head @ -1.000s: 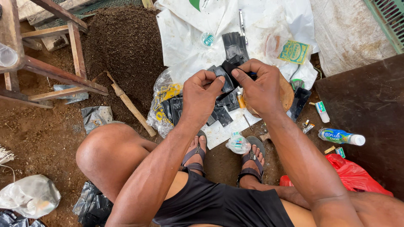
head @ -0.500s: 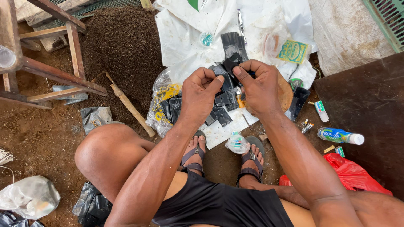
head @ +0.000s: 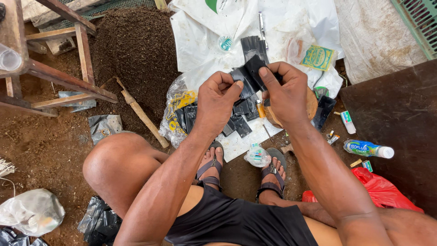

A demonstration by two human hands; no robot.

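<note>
1. Head view, hands. The left hand (head: pixel 218 98) and the right hand (head: pixel 284 93) were raised together above the ground, both pinched shut on one small black plastic bag (head: pixel 249 73). Thumb and fingertips gripped its upper edge from either side, a hold that suits parting the mouth of a thin bag.
2. Head view, stock. More black bags (head: pixel 236 116) lay in a loose heap directly below the hands, near a clear plastic sack with yellow print (head: pixel 175 107), within easy reach of the squatting person.
3. Head view, ground cover. A white plastic sheet (head: pixel 200 41) was spread over the soil, apparently to keep small items off the dirt.
4. Head view, packages. A green-and-yellow square packet (head: pixel 317 57) lay on the sheet, upper right. A clear bottle with blue-green label and white cap (head: pixel 368 149) lay on its side at the right, on a dark board (head: pixel 400 118). A red plastic bag (head: pixel 378 189) sat below it.
5. Head view, surroundings. A mound of dark soil (head: pixel 132 50) and a wooden-handled tool (head: pixel 139 114) lay to the left.
</note>
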